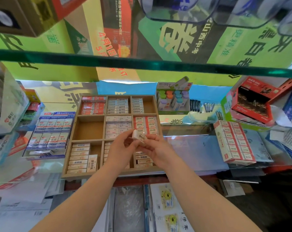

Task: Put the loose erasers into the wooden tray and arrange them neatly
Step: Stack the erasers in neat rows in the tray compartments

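A wooden tray (75, 138) with nine compartments sits on a glass shelf. Most compartments hold rows of boxed erasers; the middle-left compartment (89, 129) is bare and the top-right one is half filled. Above the tray's lower middle, both hands meet on one white eraser (138, 136) with a printed sleeve. My left hand (121, 149) pinches its left end. My right hand (156, 150) holds its right end from below. One eraser (92, 163) stands on edge in the bottom-left compartment.
A blue display box of erasers (50, 131) lies left of the tray. A red-and-white box of erasers (234, 143) lies to the right. Behind stand a box of coloured correction tapes (173, 101) and a red carton (252, 101). A glass shelf edge (142, 64) runs overhead.
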Available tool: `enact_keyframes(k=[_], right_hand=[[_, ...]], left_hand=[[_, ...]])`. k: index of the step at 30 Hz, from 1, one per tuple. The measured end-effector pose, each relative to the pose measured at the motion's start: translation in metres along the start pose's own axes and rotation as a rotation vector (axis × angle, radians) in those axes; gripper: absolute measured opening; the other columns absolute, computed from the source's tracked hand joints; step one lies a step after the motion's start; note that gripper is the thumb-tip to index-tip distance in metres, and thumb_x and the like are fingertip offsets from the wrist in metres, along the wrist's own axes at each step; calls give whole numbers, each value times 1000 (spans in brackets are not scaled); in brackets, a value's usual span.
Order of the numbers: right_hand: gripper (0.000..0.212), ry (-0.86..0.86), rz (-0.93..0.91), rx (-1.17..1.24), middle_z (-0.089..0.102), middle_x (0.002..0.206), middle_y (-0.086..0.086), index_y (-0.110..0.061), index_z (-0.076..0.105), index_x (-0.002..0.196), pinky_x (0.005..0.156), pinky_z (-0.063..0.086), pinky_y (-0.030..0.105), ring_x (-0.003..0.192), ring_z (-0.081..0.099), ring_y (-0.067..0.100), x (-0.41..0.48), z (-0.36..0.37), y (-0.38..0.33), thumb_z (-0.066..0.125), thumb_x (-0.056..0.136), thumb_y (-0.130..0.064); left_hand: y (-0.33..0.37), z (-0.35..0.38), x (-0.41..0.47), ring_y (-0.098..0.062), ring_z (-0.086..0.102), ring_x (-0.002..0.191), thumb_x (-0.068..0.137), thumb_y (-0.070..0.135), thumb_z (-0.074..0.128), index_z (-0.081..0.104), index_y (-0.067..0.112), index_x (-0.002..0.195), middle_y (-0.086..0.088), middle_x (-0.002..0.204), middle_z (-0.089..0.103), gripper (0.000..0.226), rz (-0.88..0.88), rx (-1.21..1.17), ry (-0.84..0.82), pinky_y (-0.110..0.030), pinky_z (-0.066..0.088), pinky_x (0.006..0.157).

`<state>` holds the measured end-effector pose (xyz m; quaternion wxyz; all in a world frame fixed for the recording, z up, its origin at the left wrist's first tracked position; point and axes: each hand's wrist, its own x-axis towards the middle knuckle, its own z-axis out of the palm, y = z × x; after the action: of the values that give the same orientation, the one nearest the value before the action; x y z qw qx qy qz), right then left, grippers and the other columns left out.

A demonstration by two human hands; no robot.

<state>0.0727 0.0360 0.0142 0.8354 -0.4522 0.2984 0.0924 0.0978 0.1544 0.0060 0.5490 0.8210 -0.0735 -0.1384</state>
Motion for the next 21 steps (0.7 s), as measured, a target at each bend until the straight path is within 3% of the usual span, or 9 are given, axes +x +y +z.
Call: enact_keyframes(k=[3,6,9,11,14,17,21], right_hand=[[13,-16,-26,-180,62,88,6,-9,57,91,66,55,19,78,62,13,2,-7,4,51,86,1],[23,21,-85,-472,62,90,-4,-13,61,102,69,50,15,82,59,6,3,-13,5,54,84,-2],[26,154,-148,-600,57,87,-13,-21,62,100,67,42,11,79,51,-2,3,-21,0,47,87,-4],[29,206,-122,-504,57,94,-5,-24,60,93,82,46,19,87,53,6,3,-28,-5,42,89,-1],[31,235,-71,-432,53,105,4,-9,54,116,91,42,27,97,50,13,1,-34,-8,35,92,-1],[34,223,-58,-485,52,121,7,-8,48,124,91,41,27,99,48,13,-1,-36,-7,33,94,-5],[35,197,-9,-547,51,131,8,-11,46,127,91,40,27,104,48,15,-1,-37,-8,36,93,-7]], left_hand=[[1,5,4,6,50,77,83,15,58,58,27,107,21,82,54,27,-19,-17,0,-9,34,61],[2,14,7,4,49,68,85,18,53,53,36,74,22,70,52,22,18,118,62,-13,32,56],[2,16,12,-8,55,71,88,25,50,60,25,91,12,78,60,11,153,378,44,-16,36,57],[-1,17,17,-12,54,77,90,29,47,59,25,102,6,94,66,18,265,682,-74,-21,37,63],[-5,22,22,-16,57,100,89,23,46,56,27,110,2,111,65,24,393,1007,-253,-32,34,95],[-8,30,26,-16,51,114,88,22,46,53,29,117,3,118,62,31,412,1104,-296,-35,22,105],[-11,30,31,-17,51,109,92,29,39,53,31,118,-1,115,61,29,285,1117,-300,-33,21,103]])
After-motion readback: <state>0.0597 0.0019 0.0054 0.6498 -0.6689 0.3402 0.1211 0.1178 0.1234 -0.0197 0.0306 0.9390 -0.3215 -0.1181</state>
